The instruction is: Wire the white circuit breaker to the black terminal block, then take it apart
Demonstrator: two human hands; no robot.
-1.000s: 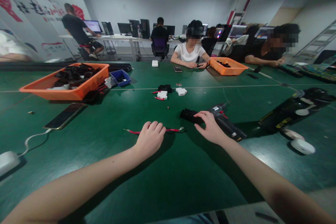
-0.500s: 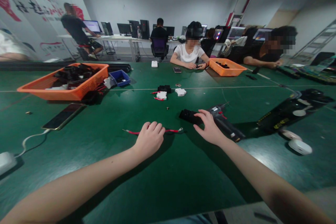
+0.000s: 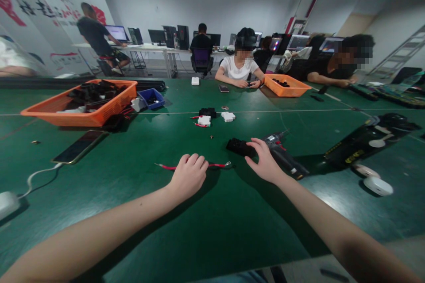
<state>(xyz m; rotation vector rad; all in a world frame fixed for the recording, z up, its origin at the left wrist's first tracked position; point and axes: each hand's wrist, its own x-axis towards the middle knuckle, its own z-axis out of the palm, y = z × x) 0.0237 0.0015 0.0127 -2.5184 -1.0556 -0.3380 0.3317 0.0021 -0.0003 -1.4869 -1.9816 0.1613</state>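
My left hand (image 3: 189,174) is closed over the middle of a red cable (image 3: 217,166). The cable sticks out on both sides of the fingers, with a metal ring terminal at its right end and a thin metal tip at its left. My right hand (image 3: 264,161) is open, thumb and fingers apart, and holds nothing. Just beyond its fingers lies a black block-shaped part (image 3: 239,146). A cordless electric screwdriver (image 3: 288,163) rests on the table, partly behind my right hand; whether the hand touches it I cannot tell.
White connector housings (image 3: 228,116), one with red leads, lie beyond my hands, near a small brass screw (image 3: 211,137). Left are an orange basket (image 3: 79,118) of black parts, a blue bin (image 3: 154,105) and a phone (image 3: 79,147). A black cylinder (image 3: 368,139) stands right. A person (image 3: 239,66) sits opposite.
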